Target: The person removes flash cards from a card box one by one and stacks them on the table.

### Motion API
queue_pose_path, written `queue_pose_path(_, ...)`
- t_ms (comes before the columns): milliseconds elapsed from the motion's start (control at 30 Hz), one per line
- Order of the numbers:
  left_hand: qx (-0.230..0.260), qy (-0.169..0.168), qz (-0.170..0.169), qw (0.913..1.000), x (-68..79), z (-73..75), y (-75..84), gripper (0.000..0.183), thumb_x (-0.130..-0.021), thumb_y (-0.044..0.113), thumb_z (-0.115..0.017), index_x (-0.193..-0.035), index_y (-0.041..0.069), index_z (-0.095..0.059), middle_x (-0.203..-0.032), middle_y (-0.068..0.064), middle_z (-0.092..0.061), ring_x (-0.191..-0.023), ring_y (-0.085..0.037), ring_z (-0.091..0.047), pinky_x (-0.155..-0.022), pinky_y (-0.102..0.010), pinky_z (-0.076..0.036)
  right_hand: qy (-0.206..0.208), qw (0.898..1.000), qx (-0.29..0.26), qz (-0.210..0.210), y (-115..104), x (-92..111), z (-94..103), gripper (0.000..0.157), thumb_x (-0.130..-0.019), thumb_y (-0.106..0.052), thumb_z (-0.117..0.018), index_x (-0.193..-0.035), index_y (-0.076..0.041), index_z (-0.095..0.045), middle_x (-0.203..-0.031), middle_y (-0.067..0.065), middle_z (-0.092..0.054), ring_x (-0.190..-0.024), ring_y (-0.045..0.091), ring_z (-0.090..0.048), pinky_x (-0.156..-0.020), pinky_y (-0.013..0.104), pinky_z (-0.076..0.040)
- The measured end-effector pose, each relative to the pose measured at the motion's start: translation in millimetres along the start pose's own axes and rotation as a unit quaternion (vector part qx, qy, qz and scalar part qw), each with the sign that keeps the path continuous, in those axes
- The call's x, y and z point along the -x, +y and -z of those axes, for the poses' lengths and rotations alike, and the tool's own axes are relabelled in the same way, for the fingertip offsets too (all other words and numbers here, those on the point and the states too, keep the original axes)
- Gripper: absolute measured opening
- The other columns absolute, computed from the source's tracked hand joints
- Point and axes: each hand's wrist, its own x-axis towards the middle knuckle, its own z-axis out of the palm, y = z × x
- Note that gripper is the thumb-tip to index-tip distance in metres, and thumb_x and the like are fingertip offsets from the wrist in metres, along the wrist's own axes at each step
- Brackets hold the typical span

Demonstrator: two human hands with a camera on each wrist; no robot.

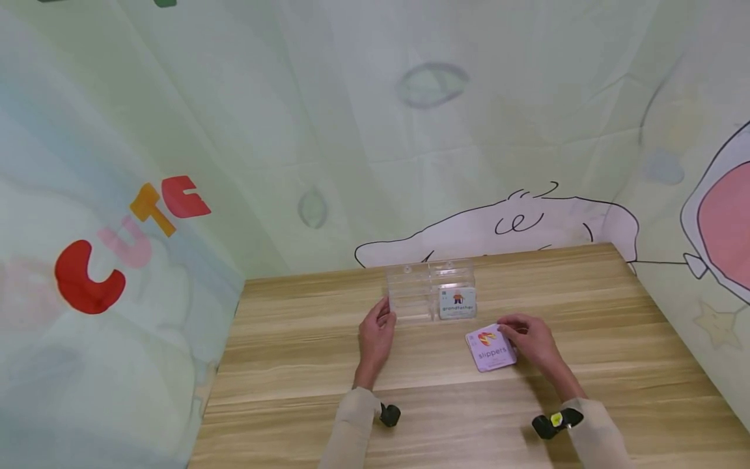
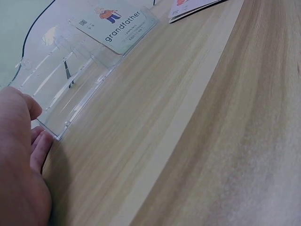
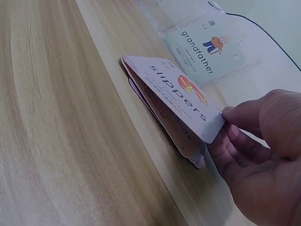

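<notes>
A clear plastic card holder (image 1: 410, 299) with two compartments stands near the back of the table. My left hand (image 1: 377, 332) grips its left edge, and in the left wrist view the hand's (image 2: 23, 155) fingers curl at the holder's (image 2: 61, 108) corner. In the right compartment leans a pale "grandfather" card (image 1: 458, 303). In front of it lies a small stack topped by the lilac "slippers" card (image 1: 491, 349). My right hand (image 1: 533, 342) pinches that card at its right corner. The right wrist view shows the slippers card (image 3: 183, 94) tilted up, with other cards (image 3: 164, 122) beneath it.
The wooden table (image 1: 293, 365) runs back to a printed fabric backdrop (image 1: 328, 130). A fabric side panel with the letters CUTE hangs at the left. Dark wrist cameras are strapped at both sleeves (image 1: 351, 423).
</notes>
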Motion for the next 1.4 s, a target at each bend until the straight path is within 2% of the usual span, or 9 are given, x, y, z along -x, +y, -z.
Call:
queue_pose_path(100, 0.0, 0.0, -0.001, 1.0, -0.1, -0.1, 1.0, 0.046, -0.103, 0.016, -0.062, -0.147, 0.004, -0.057, -0.133, -0.012, -0.067, -0.117, -0.024, -0.068, -0.098, -0.035, -0.058, 0.004, 1.0, 0.006, -0.001, 0, 0, 0.4, 0.022, -0.102, -0.008, -0.065, -0.12, 0.001, -0.072, -0.116, 0.02, -0.07, -0.105, 0.032, -0.066, -0.083, 0.033, -0.059)
queue_pose_path(333, 0.0, 0.002, 0.003, 1.0, -0.2, -0.3, 1.9, 0.047, -0.102, 0.016, -0.063, -0.147, 0.005, -0.057, -0.133, -0.011, -0.068, -0.116, -0.023, -0.068, -0.097, -0.034, -0.058, 0.008, 1.0, 0.011, 0.01, 1, -2, 1.1, 0.02, -0.101, -0.006, -0.066, -0.118, 0.002, -0.073, -0.113, 0.019, -0.071, -0.099, 0.028, -0.064, -0.073, 0.024, -0.056)
queue_pose_path(667, 0.002, 0.007, -0.004, 1.0, -0.4, -0.9, 2.7, 0.045, -0.101, 0.012, -0.064, -0.145, 0.003, -0.059, -0.131, -0.013, -0.069, -0.115, -0.024, -0.069, -0.098, -0.035, -0.058, 0.016, 0.999, 0.028, 0.023, 4, -3, -2.7, 0.019, -0.1, -0.007, -0.067, -0.115, 0.001, -0.075, -0.112, 0.018, -0.073, -0.102, 0.03, -0.066, -0.084, 0.037, -0.059)
queue_pose_path(967, 0.007, 0.007, -0.008, 0.9999, -0.4, -1.2, 3.3, 0.044, -0.101, 0.009, -0.064, -0.144, 0.002, -0.059, -0.131, -0.014, -0.069, -0.115, -0.025, -0.069, -0.098, -0.036, -0.057, 0.022, 0.999, 0.029, 0.016, 1, -1, -0.6, 0.022, -0.102, -0.014, -0.065, -0.116, 0.002, -0.073, -0.107, 0.017, -0.072, -0.095, 0.027, -0.066, -0.075, 0.029, -0.057)
queue_pose_path(1200, 0.007, 0.009, -0.009, 0.9999, -0.7, -1.3, 2.6, 0.043, -0.101, 0.01, -0.064, -0.144, 0.003, -0.06, -0.129, -0.013, -0.069, -0.114, -0.025, -0.07, -0.098, -0.035, -0.058, 0.03, 0.999, 0.025, 0.023, -2, 0, 0.5, 0.021, -0.101, -0.012, -0.066, -0.111, 0.005, -0.073, -0.1, 0.017, -0.073, -0.085, 0.022, -0.066, -0.066, 0.025, -0.057)
queue_pose_path(1400, 0.005, 0.011, -0.008, 0.9999, -0.3, -1.1, 2.8, 0.043, -0.101, 0.011, -0.064, -0.144, 0.004, -0.06, -0.129, -0.013, -0.07, -0.114, -0.025, -0.07, -0.098, -0.036, -0.058, 0.026, 0.999, 0.023, 0.019, -7, 1, 1.8, 0.025, -0.103, -0.018, -0.066, -0.116, 0.003, -0.072, -0.104, 0.016, -0.072, -0.088, 0.024, -0.066, -0.07, 0.027, -0.057)
